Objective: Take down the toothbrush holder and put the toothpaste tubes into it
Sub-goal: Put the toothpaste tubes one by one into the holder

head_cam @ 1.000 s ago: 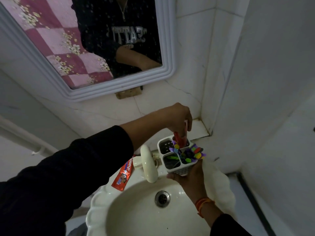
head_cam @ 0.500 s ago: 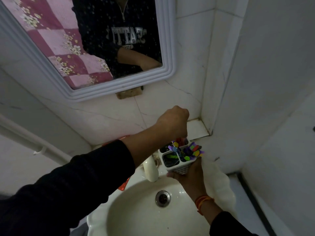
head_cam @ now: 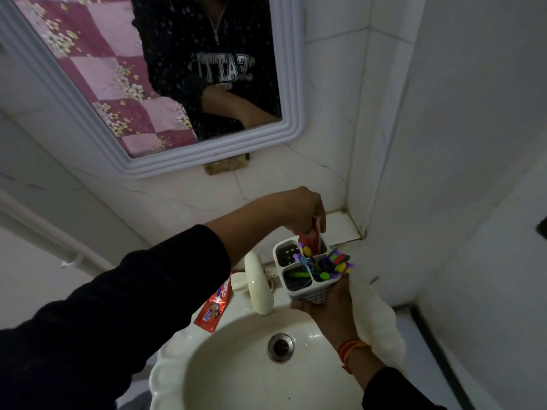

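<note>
A white toothbrush holder (head_cam: 314, 297) with several compartments is held over the sink's back rim, cupped from below by my right hand (head_cam: 331, 310). Colourful toothbrushes (head_cam: 328, 266) fill its right compartment. My left hand (head_cam: 302, 208) reaches in from above and pinches the top of a red toothpaste tube (head_cam: 310, 237), which stands upright in the holder's back compartment. A second red toothpaste tube (head_cam: 213, 306) lies flat on the sink rim left of the tap, partly under my left forearm.
The cream basin (head_cam: 236, 368) with its metal drain (head_cam: 280, 347) lies below, and a cream tap (head_cam: 257, 287) stands just left of the holder. A tiled corner ledge (head_cam: 340, 229) is behind it. A white-framed mirror (head_cam: 291, 84) hangs on the wall above.
Half a second ago my left fist was pressed low over the holder, hiding the tube. It has lifted, and the red tube shows again between fingers and compartment. The holder has stayed put.
</note>
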